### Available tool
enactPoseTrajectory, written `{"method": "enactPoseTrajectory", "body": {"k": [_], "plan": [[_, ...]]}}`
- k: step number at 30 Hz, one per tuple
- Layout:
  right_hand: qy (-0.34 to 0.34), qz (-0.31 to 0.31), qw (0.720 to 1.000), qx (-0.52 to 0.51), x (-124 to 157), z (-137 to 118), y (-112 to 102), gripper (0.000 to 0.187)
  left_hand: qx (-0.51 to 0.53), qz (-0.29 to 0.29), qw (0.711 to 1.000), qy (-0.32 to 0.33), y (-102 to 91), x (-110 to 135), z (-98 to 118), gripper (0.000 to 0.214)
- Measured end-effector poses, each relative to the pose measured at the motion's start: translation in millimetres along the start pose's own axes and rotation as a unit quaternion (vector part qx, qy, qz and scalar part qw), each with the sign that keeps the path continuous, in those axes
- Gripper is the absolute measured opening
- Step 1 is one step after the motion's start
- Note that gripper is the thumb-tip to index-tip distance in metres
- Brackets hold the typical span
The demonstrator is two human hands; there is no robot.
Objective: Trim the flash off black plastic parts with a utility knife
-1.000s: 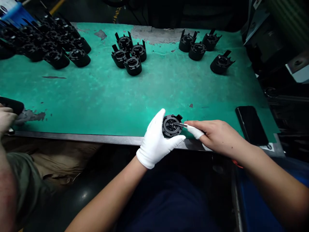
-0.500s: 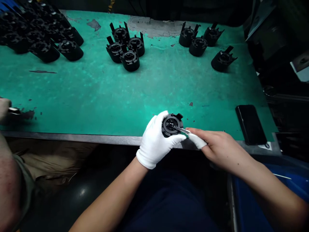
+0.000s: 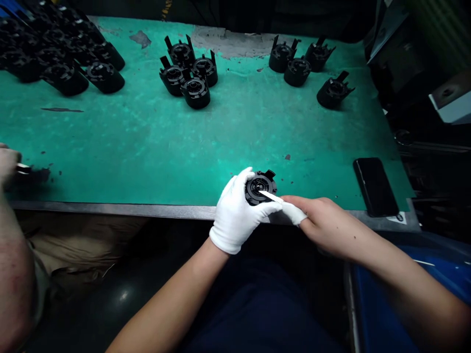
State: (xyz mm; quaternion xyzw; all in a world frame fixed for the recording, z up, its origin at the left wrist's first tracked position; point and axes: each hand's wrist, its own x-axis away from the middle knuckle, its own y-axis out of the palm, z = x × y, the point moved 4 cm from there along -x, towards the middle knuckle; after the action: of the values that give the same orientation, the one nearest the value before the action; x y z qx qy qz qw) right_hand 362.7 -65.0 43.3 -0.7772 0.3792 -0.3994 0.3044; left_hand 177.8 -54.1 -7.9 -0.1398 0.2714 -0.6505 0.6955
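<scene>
My left hand, in a white glove, is wrapped round a round black plastic part at the bench's front edge. The part's ringed face is turned up, and one tab stands out at its far side. My right hand is bare except for a white cover on the thumb. It grips a knife with a slim, bright blade. The blade's tip lies over the middle of the part's face; whether it touches cannot be made out. The knife's handle is hidden in my fingers.
Similar black parts stand in a group at the back middle, with more at the back right and many at the far left. A phone lies on the green bench top. A co-worker's hand is at the left.
The knife's blade has turned and now shows a bright flat side, its tip slightly farther left on the part. My right hand has shifted a little left; the whole view has moved slightly.
</scene>
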Motion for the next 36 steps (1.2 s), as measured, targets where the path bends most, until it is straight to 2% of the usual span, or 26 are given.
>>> {"method": "enactPoseTrajectory", "body": {"k": [4,6,9,12,14,16,20,23,26,31,36], "plan": [[-0.007,0.08,0.982,-0.172,-6,-5,10,0.051,0.005,0.053,0.999,-0.007,-0.8,8,1,0.063],[0.007,0.123,0.966,-0.226,-15,-7,17,0.047,-0.01,0.044,0.999,-0.011,-1.6,25,8,0.062],[-0.004,0.15,0.962,-0.226,-34,-7,13,0.045,-0.046,-0.013,0.998,-0.036,-4.2,60,24,0.086],[-0.037,0.161,0.975,-0.146,-41,3,-8,0.048,-0.038,-0.041,0.996,-0.068,-11.9,82,34,0.095],[-0.06,0.16,0.983,-0.061,-37,12,-21,0.05,-0.019,-0.024,0.997,-0.064,-18.5,77,33,0.096],[-0.078,0.137,0.987,0.023,-30,17,-25,0.048,0.0,-0.019,0.999,-0.036,-22.3,56,25,0.099],[-0.085,0.086,0.983,0.141,-25,20,-16,0.045,0.026,-0.069,0.997,0.003,-21.3,6,4,0.106],[-0.076,0.074,0.98,0.17,-24,19,-9,0.048,0.027,-0.105,0.994,-0.002,-18.9,-12,-4,0.092],[-0.074,0.06,0.983,0.157,-17,15,-4,0.051,0.033,-0.109,0.993,-0.007,-18.7,-13,-4,0.083],[-0.051,0.065,0.989,0.119,-5,5,4,0.053,0.046,-0.078,0.996,-0.01,-19.0,-8,-1,0.08],[-0.048,0.08,0.993,0.078,-6,-3,14,0.051,0.035,-0.03,0.998,-0.036,-16.7,-2,-2,0.079]]}}
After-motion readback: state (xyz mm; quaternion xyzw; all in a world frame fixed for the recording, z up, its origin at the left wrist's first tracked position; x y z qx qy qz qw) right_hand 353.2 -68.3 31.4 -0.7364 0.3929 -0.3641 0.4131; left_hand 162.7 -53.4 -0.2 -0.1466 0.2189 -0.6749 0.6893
